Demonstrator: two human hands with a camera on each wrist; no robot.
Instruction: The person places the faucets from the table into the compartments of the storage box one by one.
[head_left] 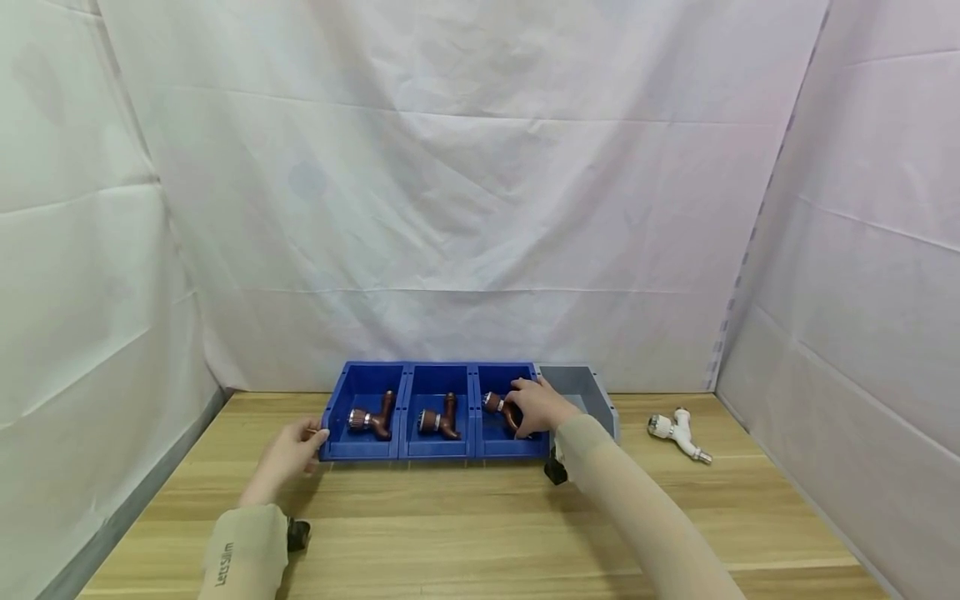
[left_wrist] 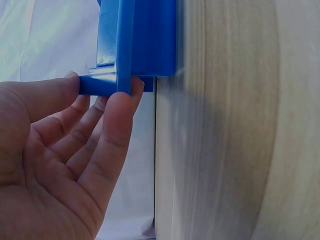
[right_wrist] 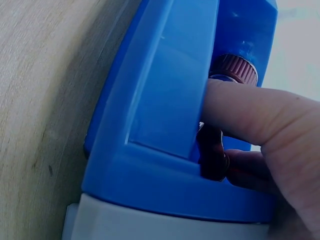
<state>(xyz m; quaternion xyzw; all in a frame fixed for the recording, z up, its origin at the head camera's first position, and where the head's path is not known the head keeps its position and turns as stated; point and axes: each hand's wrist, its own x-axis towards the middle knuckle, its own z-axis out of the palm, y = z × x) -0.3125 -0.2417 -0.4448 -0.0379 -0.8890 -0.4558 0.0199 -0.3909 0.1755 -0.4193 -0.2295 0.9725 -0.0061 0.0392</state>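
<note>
Three blue bins stand joined side by side, each with a brown tap with a chrome ring inside. My left hand (head_left: 288, 457) pinches the front corner of the leftmost blue bin (head_left: 365, 451); in the left wrist view the thumb lies on one side of its rim (left_wrist: 124, 45) and fingers on the other. Inside the third bin (head_left: 512, 448), my right hand (head_left: 542, 407) grips a brown tap (head_left: 492, 402) by its body. Its ridged handle (right_wrist: 235, 69) shows beyond the thumb in the right wrist view, while the fingers partly hide the body.
Brown taps lie in the left bin (head_left: 380, 421) and the middle bin (head_left: 442, 422). A grey bin (head_left: 573, 379) adjoins the blue ones on the right, partly behind my right arm. Farther right, a white tap (head_left: 681, 432) lies on the wooden table (head_left: 420, 533). White sheets hang behind and at both sides.
</note>
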